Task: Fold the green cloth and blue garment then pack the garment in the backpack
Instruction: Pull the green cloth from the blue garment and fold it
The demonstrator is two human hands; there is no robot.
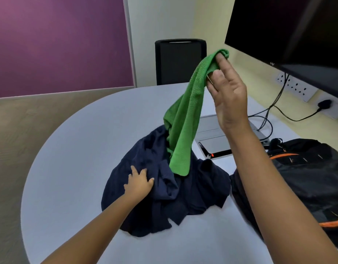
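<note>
Lifting green cloth, right hand, unreadable monitor logo

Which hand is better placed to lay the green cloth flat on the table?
The right hand: it already pinches the green cloth in the air. The left hand rests on the blue garment.

One head cam, wide-angle, fwd + down over the table.

We've only one view, so no overlap w/ another. It sits above and close behind the forearms, which enter from the bottom edge; the right hand comes up nearest the lens, upper right of centre, the left hand lower, just left of centre. The table fills the lower and middle frame, its rounded far edge bowed by the lens. We face a chair at top centre; the monitor cuts the upper right corner.
</note>
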